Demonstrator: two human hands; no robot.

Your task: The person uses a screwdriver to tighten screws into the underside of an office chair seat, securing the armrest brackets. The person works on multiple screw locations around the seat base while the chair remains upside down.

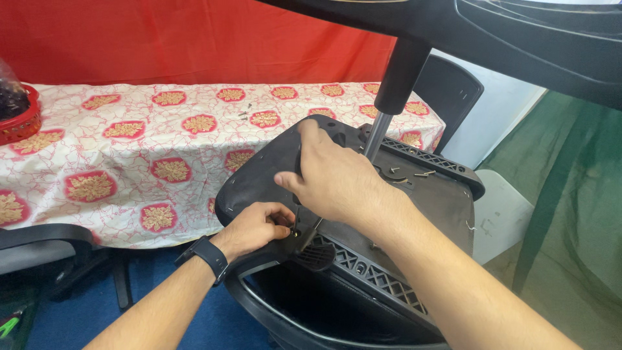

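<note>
An upturned black office chair seat [259, 168] lies before me, its underside up, with the gas-lift column [392, 97] rising to the wheel base [518, 39] at the top. My left hand [256, 228], a dark watch on its wrist, pinches a small screw at a hole on the seat's near edge. My right hand [330, 178] grips a tool handle whose thin shaft [298, 223] points down at that same screw. The black armrest [304, 256] curves out just below both hands.
A table with a white and red patterned cloth [162, 129] stands behind the chair, loose screws [244, 113] on it and a red basket [19, 116] at its left end. Another black chair [39, 243] is at left. A green sheet [570, 214] hangs at right.
</note>
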